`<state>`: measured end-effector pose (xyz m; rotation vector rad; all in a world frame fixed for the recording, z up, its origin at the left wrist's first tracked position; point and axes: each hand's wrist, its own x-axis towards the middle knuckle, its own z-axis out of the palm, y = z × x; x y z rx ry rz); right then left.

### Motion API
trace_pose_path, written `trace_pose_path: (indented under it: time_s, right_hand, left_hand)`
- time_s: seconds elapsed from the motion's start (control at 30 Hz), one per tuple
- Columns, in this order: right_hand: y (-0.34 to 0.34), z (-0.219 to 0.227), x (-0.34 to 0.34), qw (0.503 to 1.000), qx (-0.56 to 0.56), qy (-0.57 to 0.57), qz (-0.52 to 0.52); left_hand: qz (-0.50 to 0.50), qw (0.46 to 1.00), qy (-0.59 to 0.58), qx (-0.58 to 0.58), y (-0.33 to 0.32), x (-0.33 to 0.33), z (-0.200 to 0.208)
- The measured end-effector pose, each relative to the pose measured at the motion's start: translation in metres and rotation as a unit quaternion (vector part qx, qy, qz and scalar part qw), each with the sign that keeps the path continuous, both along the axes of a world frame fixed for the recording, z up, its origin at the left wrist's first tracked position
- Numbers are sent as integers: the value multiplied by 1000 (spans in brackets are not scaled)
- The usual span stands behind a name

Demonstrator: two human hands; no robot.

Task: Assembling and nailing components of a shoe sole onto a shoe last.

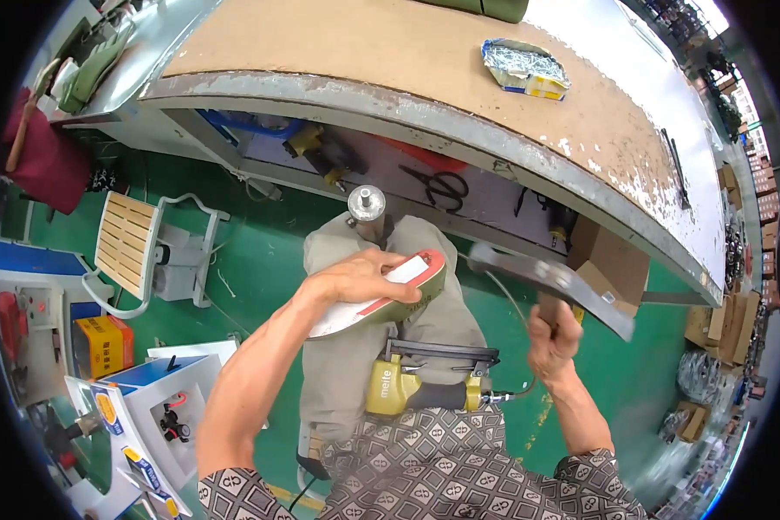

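My left hand (364, 277) is closed around a shoe part (425, 279) with a green side, a red rim and a white inner face, held above my lap. My right hand (553, 342) grips the handle of a hammer (559, 282), raised to the right of the shoe part and apart from it. Across my thighs lies a yellow-green and black pneumatic nail gun (425, 386), its hose attached. Between my knees stands a metal post (367, 204) with a round top and a small stud.
Ahead is a workbench (364, 52) with a worn edge, bearing a cut-open box of nails (527, 69). On its lower shelf lie black scissors (439, 186) and power tools. A slatted chair (128, 243) and an orange box (104, 345) are at left; a cardboard box (611, 264) is at right.
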<state>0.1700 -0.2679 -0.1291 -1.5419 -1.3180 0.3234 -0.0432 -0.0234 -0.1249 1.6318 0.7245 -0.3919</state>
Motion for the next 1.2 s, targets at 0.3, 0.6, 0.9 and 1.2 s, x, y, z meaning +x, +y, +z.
trace_pose_path:
  time_s: [0.3, 0.6, 0.9, 1.2]
  right_hand:
    - [-2, 22, -8, 984, -159, -68, 34]
    - [26, 89, -17, 920, -278, -258, 103]
    - [-3, 94, 40, 954, -39, -273, -115]
    - [36, 99, 175, 871, -120, -347, -326]
  left_hand:
    - [-14, 995, -23, 97, -31, -5, 5]
    - [-12, 948, -82, 306, -58, -7, 4]
    - [87, 925, -137, 342, -46, -51, 83]
    - [600, 570, -392, 401, 84, -76, 153]
